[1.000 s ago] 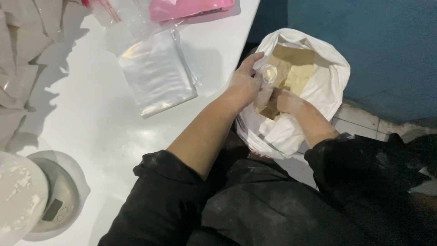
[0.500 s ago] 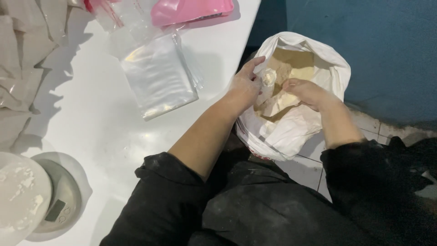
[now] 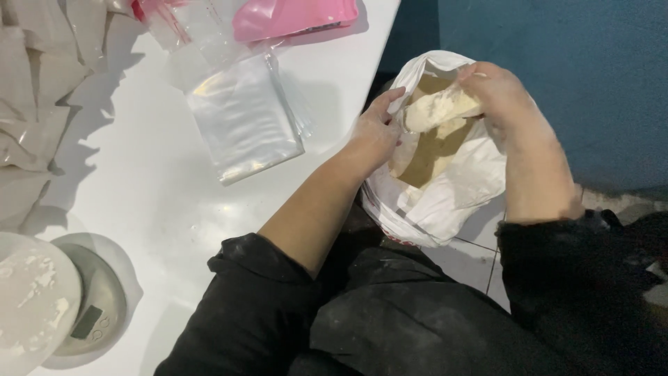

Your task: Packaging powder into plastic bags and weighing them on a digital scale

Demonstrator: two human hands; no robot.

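Observation:
A large white sack (image 3: 452, 188) stands open on the floor beside the table, with a brown paper lining and pale powder inside. My left hand (image 3: 376, 129) grips the sack's near rim. Over the sack's mouth, my right hand (image 3: 504, 101) holds a small clear bag of pale powder (image 3: 438, 108). Both forearms are bare below black sleeves, and the hands are dusted with powder.
On the white table (image 3: 139, 202) lies a stack of empty clear plastic bags (image 3: 243, 118), a pink packet (image 3: 292, 17) at the far edge, and more filled pale bags (image 3: 35, 83) at left. A round digital scale (image 3: 83, 306) with a white dish sits at the near left. A blue wall (image 3: 557, 69) is behind the sack.
My right hand has risen from deep inside the sack to its mouth, bringing up the small bag with powder. The left hand stays on the rim.

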